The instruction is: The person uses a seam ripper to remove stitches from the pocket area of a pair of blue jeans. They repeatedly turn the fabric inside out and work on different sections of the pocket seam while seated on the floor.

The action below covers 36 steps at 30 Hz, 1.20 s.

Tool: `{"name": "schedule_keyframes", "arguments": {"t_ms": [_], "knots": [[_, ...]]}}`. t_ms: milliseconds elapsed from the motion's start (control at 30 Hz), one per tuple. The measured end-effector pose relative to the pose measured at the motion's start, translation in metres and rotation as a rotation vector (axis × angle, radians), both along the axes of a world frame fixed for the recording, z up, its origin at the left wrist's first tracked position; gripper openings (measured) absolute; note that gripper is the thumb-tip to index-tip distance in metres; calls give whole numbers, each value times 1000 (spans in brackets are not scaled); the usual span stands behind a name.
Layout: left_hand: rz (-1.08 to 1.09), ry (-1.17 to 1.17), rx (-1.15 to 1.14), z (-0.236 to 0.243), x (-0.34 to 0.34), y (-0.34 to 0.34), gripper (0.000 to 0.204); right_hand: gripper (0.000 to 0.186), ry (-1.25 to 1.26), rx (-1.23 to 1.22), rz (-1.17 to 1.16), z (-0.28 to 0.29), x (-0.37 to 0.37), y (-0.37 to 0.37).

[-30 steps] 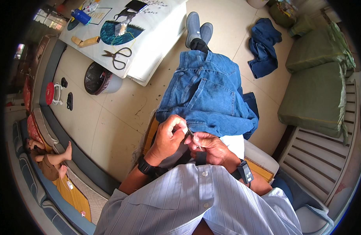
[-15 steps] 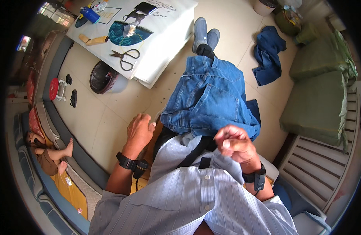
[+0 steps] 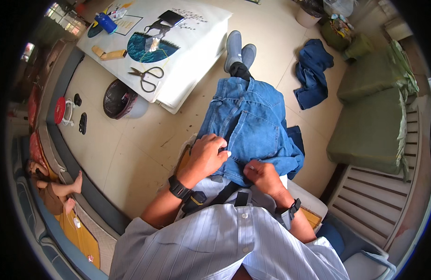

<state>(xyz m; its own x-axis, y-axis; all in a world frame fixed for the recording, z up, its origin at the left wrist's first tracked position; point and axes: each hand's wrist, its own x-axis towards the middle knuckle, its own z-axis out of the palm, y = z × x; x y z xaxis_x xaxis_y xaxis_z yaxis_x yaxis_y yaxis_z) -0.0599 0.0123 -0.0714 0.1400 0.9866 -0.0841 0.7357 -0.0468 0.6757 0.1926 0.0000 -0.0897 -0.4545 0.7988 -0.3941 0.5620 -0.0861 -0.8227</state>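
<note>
A pair of blue jeans (image 3: 252,133) lies spread over my lap, its waistband end toward my shoes and a patch pocket facing up. My left hand (image 3: 207,157) rests on the left part of the denim, fingers curled down and the thumb close to the forefinger. Lower right, my right hand (image 3: 265,178) is closed on the near edge of the jeans, with its fingertips bunched in the cloth. Each wrist carries a black strap. What lies under the curled left fingers is mostly hidden.
A white-covered table (image 3: 196,56) at the upper left holds black scissors (image 3: 148,78), a tan wooden-looking piece (image 3: 110,53) and a blue spool (image 3: 106,23). Beside it stands a lined bin (image 3: 139,107). Other jeans (image 3: 313,72) lie on the floor. A person's leg (image 3: 68,186) shows on the left sofa.
My left hand has moved right onto the jeans. My right hand has come down and left, from raised above the cloth to gripping its near edge.
</note>
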Motion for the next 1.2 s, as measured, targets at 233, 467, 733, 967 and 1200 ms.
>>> {"name": "schedule_keyframes", "arguments": {"t_ms": [233, 467, 733, 967, 1200], "knots": [[-59, -75, 194, -1, 9, -29, 22, 25, 198, -70, -377, 9, -28, 30], [-229, -65, 228, -5, 18, -40, 22, 41, -137, 189, -214, -21, -52, 43], [172, -473, -32, -7, 18, -46, 17, 22, 700, -493, -699, -5, -44, 38], [282, -1151, -713, 19, 23, -18, 25, 22, 1129, -610, -777, 33, -38, 36], [93, -949, -548, 43, 36, 0, 25, 24, 929, -407, -579, 68, -23, 36]]}}
